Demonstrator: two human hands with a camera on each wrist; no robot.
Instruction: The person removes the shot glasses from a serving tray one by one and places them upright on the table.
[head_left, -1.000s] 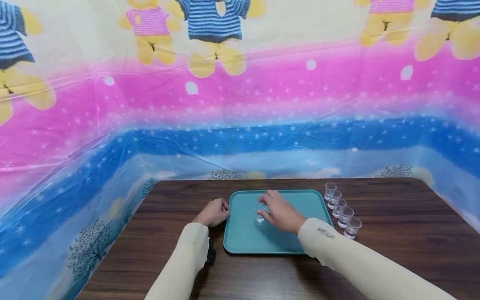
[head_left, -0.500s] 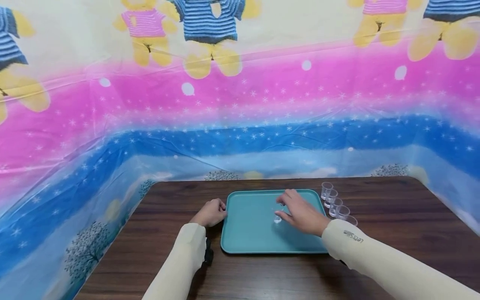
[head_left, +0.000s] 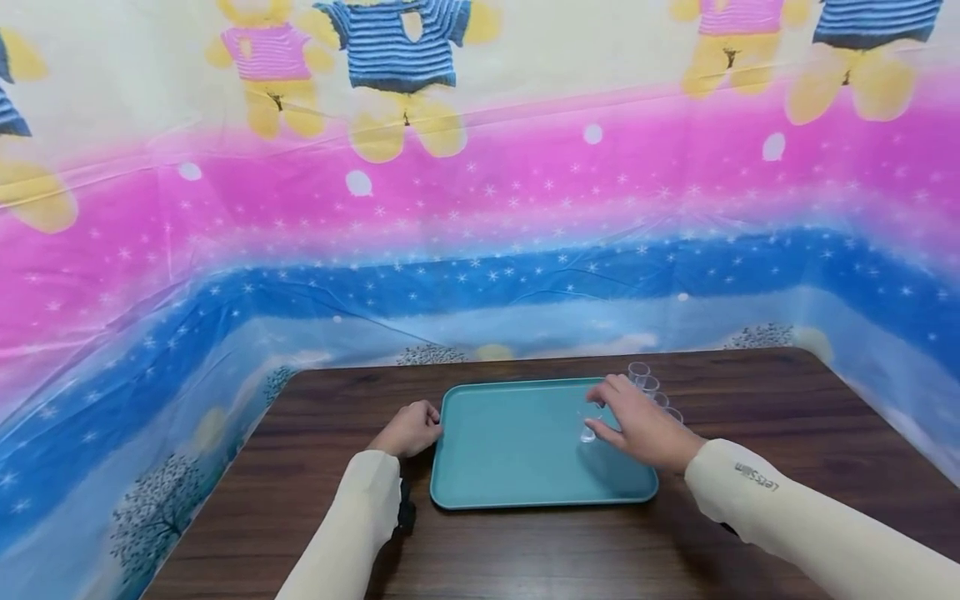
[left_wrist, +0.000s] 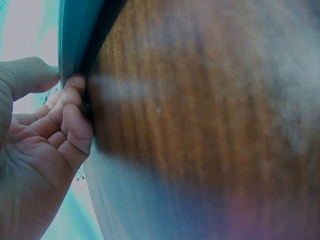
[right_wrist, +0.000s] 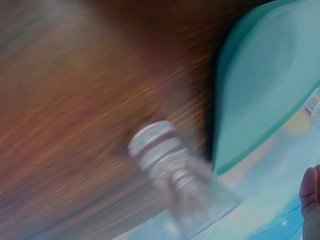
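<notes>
A teal tray (head_left: 517, 450) lies on the wooden table. At its left side my left hand (head_left: 408, 428) grips the edge; in the left wrist view the thumb and curled fingers (left_wrist: 76, 122) meet the tray's rim (left_wrist: 75, 35). Over the tray's right part, my right hand (head_left: 637, 421) holds a small clear cup (head_left: 588, 434) between thumb and fingers. That cup's base (right_wrist: 313, 102) shows at the right border of the right wrist view, near a few fingertips (right_wrist: 309, 187).
Several clear cups (head_left: 639, 374) stand in a row right of the tray, partly hidden behind my right hand. Blurred, the row (right_wrist: 160, 145) also appears in the right wrist view beside the tray. A printed cloth (head_left: 480, 275) hangs behind the table (head_left: 360, 392).
My right hand has carried the cup rightward, from about the tray's middle to its right part. The left hand stays at the tray's left edge. The head view has shifted slightly.
</notes>
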